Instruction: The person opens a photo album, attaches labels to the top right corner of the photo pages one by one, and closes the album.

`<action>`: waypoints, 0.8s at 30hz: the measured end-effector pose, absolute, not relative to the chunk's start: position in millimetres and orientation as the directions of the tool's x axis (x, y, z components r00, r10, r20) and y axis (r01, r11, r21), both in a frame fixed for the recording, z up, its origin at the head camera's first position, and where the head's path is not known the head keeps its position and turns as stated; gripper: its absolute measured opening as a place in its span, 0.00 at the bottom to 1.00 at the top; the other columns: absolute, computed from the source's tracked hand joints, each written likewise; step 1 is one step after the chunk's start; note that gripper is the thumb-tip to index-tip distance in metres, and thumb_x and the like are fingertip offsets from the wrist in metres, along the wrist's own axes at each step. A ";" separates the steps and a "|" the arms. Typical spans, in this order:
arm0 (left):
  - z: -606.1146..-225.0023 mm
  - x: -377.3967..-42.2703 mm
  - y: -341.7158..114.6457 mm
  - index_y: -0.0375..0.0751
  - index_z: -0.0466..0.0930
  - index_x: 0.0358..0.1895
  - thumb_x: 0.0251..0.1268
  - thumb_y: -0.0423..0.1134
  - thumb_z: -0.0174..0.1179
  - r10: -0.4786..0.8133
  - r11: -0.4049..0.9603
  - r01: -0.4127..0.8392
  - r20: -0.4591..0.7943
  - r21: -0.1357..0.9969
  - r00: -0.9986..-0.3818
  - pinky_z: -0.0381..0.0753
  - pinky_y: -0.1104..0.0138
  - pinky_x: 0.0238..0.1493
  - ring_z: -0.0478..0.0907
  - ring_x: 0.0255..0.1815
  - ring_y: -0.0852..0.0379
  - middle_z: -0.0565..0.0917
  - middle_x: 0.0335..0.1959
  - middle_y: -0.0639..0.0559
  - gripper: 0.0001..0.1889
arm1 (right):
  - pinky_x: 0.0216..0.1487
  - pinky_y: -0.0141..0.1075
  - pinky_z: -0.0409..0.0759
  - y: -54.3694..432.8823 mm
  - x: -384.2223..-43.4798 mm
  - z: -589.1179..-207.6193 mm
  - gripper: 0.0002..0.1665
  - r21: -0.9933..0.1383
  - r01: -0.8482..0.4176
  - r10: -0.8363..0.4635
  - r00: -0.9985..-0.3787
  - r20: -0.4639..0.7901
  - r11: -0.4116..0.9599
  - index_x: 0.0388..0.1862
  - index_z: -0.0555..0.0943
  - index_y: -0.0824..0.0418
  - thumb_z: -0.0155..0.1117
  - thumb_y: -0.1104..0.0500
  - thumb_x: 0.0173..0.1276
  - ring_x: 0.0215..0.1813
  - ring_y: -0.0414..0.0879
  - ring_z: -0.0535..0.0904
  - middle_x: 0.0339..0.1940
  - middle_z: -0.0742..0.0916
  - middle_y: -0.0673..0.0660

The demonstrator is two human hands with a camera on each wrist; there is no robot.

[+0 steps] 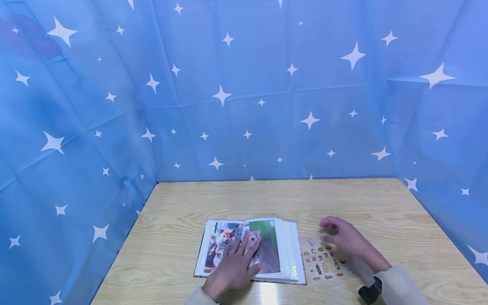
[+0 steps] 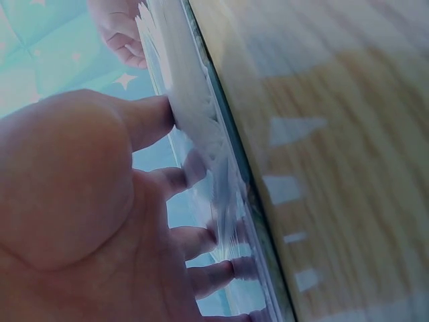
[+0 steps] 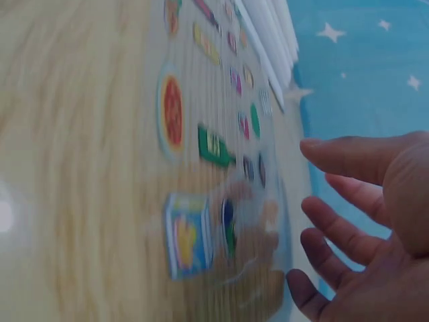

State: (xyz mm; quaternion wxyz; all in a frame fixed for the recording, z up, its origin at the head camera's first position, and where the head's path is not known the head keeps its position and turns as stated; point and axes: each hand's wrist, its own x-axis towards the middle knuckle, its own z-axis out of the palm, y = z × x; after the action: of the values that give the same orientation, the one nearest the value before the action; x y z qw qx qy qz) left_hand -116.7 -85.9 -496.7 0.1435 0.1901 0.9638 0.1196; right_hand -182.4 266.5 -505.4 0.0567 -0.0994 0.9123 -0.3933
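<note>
An open photo album [image 1: 291,254] lies on the table, with a hamster picture [image 1: 223,243] on its left page and a cat picture [image 1: 267,250] on its right. My left hand [image 1: 234,267] rests flat across the middle of the spread, fingers spread; in the left wrist view its fingertips [image 2: 194,241] touch the glossy page. To the right of the album lies a clear sticker sheet [image 1: 322,267] with small food and bottle pictures. Above the sheet's upper right part hovers my right hand [image 1: 345,237], fingers loosely bent, holding nothing. In the right wrist view the sheet [image 3: 214,154] sits apart from the fingers.
The wooden table [image 1: 171,203] has its far edge against a blue star-patterned curtain [image 1: 259,118], which also hangs along the left and right sides. A dark wrist device [image 1: 370,291] is strapped over the right sleeve [image 1: 402,288].
</note>
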 end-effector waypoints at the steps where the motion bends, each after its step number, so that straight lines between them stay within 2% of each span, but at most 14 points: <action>1: -497.0 -116.7 -86.0 0.58 0.50 0.80 0.75 0.62 0.42 0.401 0.899 0.333 -0.227 0.286 -0.887 0.51 0.36 0.73 0.49 0.79 0.37 0.46 0.82 0.43 0.35 | 0.53 0.52 0.79 269.3 -182.9 -506.2 0.22 -0.726 -0.136 -0.227 -0.974 -0.027 0.674 0.50 0.80 0.61 0.74 0.64 0.56 0.50 0.53 0.80 0.48 0.85 0.57; 9: -497.3 -116.6 -86.5 0.58 0.51 0.80 0.74 0.63 0.42 0.403 0.898 0.341 -0.209 0.279 -0.891 0.52 0.37 0.73 0.50 0.79 0.37 0.46 0.81 0.42 0.35 | 0.50 0.39 0.79 281.9 -186.6 -510.7 0.26 -0.737 -0.167 -0.315 -0.947 -0.065 0.655 0.51 0.79 0.62 0.78 0.60 0.54 0.51 0.51 0.78 0.47 0.83 0.55; 16: -497.2 -116.5 -86.2 0.58 0.51 0.80 0.74 0.63 0.42 0.402 0.900 0.340 -0.215 0.274 -0.890 0.52 0.37 0.74 0.49 0.79 0.37 0.46 0.81 0.43 0.35 | 0.52 0.43 0.78 283.2 -185.5 -513.4 0.26 -0.730 -0.179 -0.350 -0.932 -0.088 0.659 0.51 0.79 0.61 0.78 0.62 0.53 0.55 0.53 0.77 0.50 0.82 0.54; 24: -496.8 -116.8 -86.3 0.59 0.50 0.80 0.74 0.63 0.42 0.400 0.898 0.332 -0.226 0.288 -0.888 0.50 0.37 0.74 0.47 0.79 0.37 0.44 0.82 0.43 0.35 | 0.45 0.35 0.79 282.4 -182.2 -515.0 0.23 -0.703 -0.196 -0.314 -0.948 -0.041 0.684 0.48 0.79 0.59 0.78 0.63 0.53 0.49 0.48 0.78 0.45 0.83 0.52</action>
State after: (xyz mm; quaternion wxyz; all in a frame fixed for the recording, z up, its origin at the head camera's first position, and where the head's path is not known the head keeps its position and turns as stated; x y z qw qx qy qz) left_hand -116.8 -86.3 -496.8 0.1410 0.1898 0.9640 0.1214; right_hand -182.2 282.4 -515.0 0.0793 -0.1396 0.9141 -0.3723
